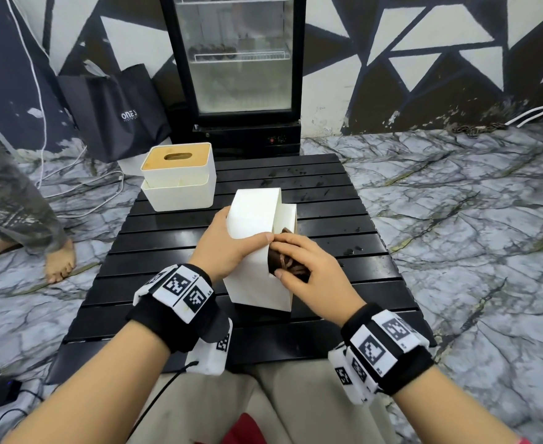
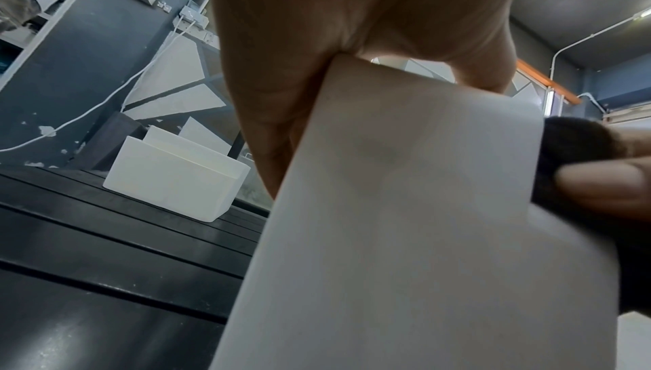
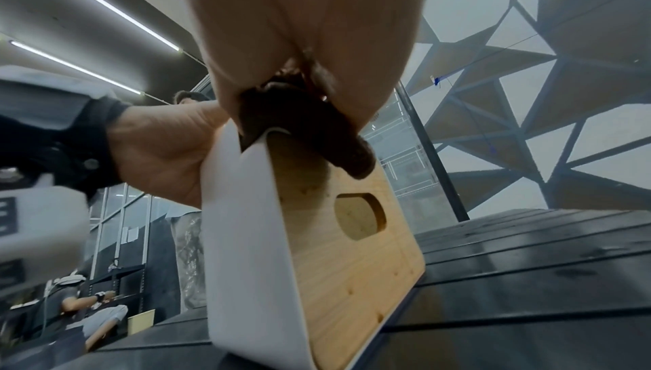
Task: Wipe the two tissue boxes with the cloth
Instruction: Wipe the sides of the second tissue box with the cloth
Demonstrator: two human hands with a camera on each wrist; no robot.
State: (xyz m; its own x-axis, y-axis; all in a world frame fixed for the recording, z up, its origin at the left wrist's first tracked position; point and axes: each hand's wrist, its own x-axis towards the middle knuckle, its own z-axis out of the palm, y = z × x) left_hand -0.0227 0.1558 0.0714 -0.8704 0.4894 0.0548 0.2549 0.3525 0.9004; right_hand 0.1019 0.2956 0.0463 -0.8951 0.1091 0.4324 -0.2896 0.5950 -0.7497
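Note:
A white tissue box point(image 1: 254, 248) stands tipped on its side in the middle of the black slatted table point(image 1: 344, 193), its wooden lid point(image 3: 355, 251) with an oval slot facing right. My left hand point(image 1: 228, 245) grips the box's white upper side point(image 2: 405, 209), thumb over the top edge. My right hand point(image 1: 305, 267) holds a dark brown cloth point(image 1: 288, 267) bunched against the lid's upper part point(image 3: 317, 131). A second white tissue box point(image 1: 180, 177) with a wooden lid sits upright at the table's far left corner point(image 2: 172, 178).
A glass-door fridge point(image 1: 238, 68) stands behind the table, a dark shopping bag point(image 1: 116, 113) to its left. White cables point(image 1: 81, 190) trail on the marble floor. Another person's bare feet point(image 1: 58, 261) stand at the left. Dark specks dot the table's far slats point(image 1: 299, 174).

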